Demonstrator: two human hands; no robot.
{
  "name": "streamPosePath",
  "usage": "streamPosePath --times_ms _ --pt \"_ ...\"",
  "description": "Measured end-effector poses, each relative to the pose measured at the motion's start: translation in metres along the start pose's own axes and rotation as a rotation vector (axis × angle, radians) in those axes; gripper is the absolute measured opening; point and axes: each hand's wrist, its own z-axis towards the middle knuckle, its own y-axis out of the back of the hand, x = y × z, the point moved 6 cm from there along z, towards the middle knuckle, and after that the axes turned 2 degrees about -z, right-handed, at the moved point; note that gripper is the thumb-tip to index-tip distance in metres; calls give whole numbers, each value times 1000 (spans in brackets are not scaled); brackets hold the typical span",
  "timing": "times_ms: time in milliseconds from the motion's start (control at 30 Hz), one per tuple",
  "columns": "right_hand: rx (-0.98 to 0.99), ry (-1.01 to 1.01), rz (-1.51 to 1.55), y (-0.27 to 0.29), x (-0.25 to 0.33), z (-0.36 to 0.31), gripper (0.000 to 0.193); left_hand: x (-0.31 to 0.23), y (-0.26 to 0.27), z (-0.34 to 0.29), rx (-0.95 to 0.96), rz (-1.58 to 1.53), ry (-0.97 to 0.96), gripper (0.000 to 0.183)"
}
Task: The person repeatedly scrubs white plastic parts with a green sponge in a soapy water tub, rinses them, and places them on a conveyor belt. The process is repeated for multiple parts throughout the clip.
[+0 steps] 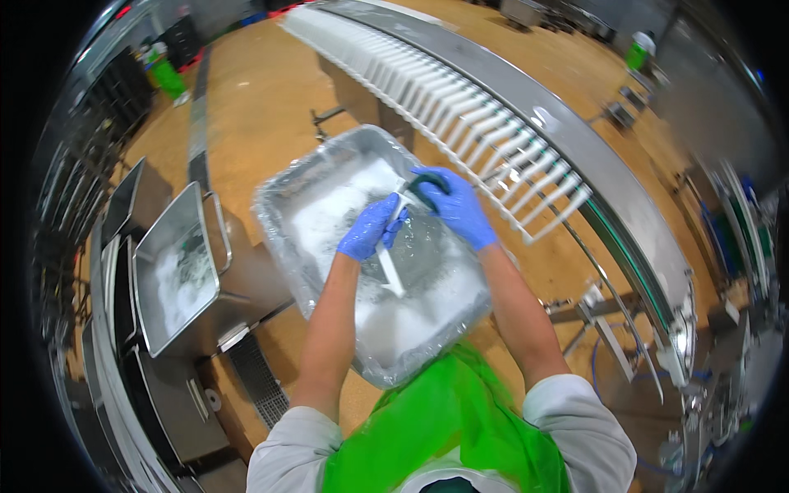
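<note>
My left hand (367, 230), in a blue glove, is closed around a slim white plastic bar (389, 269) with a hooked lower end. My right hand (462, 209), gloved the same way, grips a dark green scouring pad (424, 194) against the bar's upper end. Both hands are over a large tub lined with clear plastic (275, 197). White suds (329, 201) float on the grey water in it. The bar's lower tip hangs at the foam, and I cannot tell whether it touches.
A long curved conveyor (567, 123) runs along the right, with a row of white plastic bars (468, 115) on its near side. Metal bins stand at left, one foamy (215, 283). A floor grate (255, 374) lies below them. Two people in green aprons (168, 78) are far off.
</note>
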Motion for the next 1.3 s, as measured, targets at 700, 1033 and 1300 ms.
streamPosePath --times_ms 700,1033,1300 --pt "557 94 -830 -25 -108 -120 28 -26 -356 47 227 1140 -401 42" --pt "307 104 -45 30 -59 -155 57 34 -377 170 17 1691 -534 46" --pt "329 76 407 5 -116 -145 40 40 -386 166 -67 1690 -521 48"
